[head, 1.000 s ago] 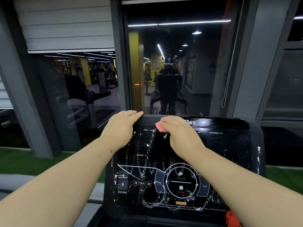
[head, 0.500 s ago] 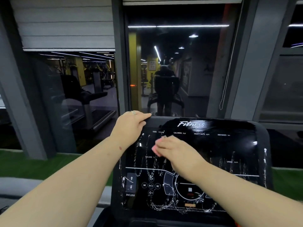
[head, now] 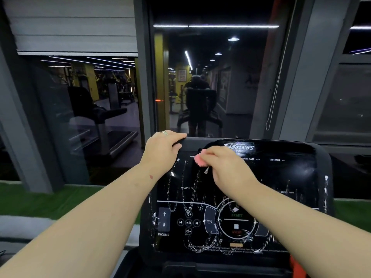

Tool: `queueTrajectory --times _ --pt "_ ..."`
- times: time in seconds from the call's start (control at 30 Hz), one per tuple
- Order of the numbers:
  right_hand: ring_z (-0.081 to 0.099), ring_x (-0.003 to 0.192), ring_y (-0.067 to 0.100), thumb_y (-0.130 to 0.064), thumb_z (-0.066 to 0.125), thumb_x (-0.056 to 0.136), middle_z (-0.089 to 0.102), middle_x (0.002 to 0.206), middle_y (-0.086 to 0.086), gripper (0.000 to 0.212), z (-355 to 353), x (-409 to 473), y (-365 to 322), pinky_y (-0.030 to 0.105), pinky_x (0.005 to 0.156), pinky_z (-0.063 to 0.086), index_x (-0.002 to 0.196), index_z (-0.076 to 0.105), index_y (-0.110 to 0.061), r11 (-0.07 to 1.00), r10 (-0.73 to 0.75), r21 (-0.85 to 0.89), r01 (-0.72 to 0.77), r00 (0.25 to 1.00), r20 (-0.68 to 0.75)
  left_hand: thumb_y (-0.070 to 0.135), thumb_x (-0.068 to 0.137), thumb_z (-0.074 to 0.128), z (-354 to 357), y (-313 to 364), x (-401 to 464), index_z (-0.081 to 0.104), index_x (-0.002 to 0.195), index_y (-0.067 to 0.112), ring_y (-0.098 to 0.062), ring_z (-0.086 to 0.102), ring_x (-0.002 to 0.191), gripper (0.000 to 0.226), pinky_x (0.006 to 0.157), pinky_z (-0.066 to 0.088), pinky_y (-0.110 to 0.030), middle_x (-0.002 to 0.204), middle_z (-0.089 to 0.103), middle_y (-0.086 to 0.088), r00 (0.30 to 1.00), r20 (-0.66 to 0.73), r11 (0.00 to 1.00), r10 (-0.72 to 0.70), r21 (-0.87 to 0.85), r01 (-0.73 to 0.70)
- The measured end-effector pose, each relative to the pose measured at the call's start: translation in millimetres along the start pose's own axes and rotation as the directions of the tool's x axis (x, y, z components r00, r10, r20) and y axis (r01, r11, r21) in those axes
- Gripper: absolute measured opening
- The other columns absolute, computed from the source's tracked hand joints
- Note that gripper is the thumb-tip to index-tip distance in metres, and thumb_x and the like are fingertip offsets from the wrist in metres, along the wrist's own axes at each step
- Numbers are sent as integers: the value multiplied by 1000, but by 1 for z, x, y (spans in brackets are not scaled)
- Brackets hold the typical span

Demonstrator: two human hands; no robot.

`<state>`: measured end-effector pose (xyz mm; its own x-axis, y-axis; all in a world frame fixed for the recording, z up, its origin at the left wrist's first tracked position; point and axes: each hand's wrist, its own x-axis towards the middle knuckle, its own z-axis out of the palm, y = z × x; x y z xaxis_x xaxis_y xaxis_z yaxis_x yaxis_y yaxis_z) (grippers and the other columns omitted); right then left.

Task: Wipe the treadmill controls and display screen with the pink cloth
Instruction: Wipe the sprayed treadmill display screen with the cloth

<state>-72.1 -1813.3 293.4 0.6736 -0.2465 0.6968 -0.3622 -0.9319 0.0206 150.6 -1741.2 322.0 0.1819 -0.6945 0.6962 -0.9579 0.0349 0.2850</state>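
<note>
Head view: my right hand [head: 226,167] hides most of the pink cloth [head: 199,159]; only a bunched corner shows near the TIME label, high on the treadmill console [head: 291,177]. White streaks smear its black panel. A dark window [head: 210,81] reflects the gym. My left hand [head: 161,150] curls its grip over the console's top left edge.

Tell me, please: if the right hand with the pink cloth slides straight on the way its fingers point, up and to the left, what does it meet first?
Probably the left hand, which grips the console's top left edge. The right hand holds the pink cloth just beside it.
</note>
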Motion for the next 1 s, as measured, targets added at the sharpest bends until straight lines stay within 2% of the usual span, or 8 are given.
queueTrajectory --times 0.13,0.23,0.4,0.57,0.63,0.73,0.9,1.0 --pt "59 94 24 7 73 76 67 105 -4 34 17 -16 -7 39 83 57 95 70 -20 994 -62 -86 69 994 85 18 97 64 0 0 0 67 134 31 -17 57 122 39 108 43 -34 128 68 9 1000 6 1000 6 -8 -5" --pt "60 99 25 6 64 81 69 106 -5 33 13 -25 -12 40 88 57 97 73 -22 991 -124 -25 131 972 199 17 97 64 2 0 -1 68 134 31 -18 58 121 39 107 43 -33 127 68 9 1000 -6 1000 11 -17 -11" --pt "55 90 28 8 57 74 70 106 -7 39 4 2 2 44 82 53 93 67 -24 988 48 -148 -52 999 -25 16 98 64 1 0 0 67 135 30 -18 56 122 40 107 41 -32 129 68 8 1000 3 1000 2 -12 -2" --pt "52 86 22 -1 69 73 69 99 -10 34 14 -31 -23 40 72 55 91 71 -30 974 -145 -141 175 968 204 16 98 63 0 -1 0 67 135 29 -19 57 122 39 108 43 -38 129 68 7 1000 5 1000 15 -14 -15" --pt "53 84 22 -6 66 75 70 91 -15 32 5 -13 -19 39 73 51 88 71 -35 983 -82 -154 102 988 130 16 97 64 2 -2 1 67 134 30 -20 58 121 39 107 43 -38 128 68 7 1000 3 1000 20 -10 -19" --pt "52 88 23 -2 66 80 70 105 -16 37 3 4 -10 41 79 49 94 69 -36 984 85 -150 -94 994 -65 16 97 64 3 -2 0 68 134 30 -19 58 120 39 107 43 -37 128 68 7 1000 3 1000 16 -6 -16" --pt "54 86 24 2 69 68 64 101 -7 40 14 -23 -23 40 74 56 92 70 -30 972 -195 -85 220 952 237 14 96 66 3 0 -2 69 133 29 -19 59 119 39 105 46 -39 126 70 7 999 -18 999 34 -15 -34" --pt "60 90 27 -3 57 80 68 102 -8 40 -5 3 -3 39 82 53 100 76 -31 999 -23 -44 24 999 25 13 96 66 2 0 -2 69 132 28 -19 59 118 39 105 45 -36 125 70 7 999 -29 999 33 -25 -34"
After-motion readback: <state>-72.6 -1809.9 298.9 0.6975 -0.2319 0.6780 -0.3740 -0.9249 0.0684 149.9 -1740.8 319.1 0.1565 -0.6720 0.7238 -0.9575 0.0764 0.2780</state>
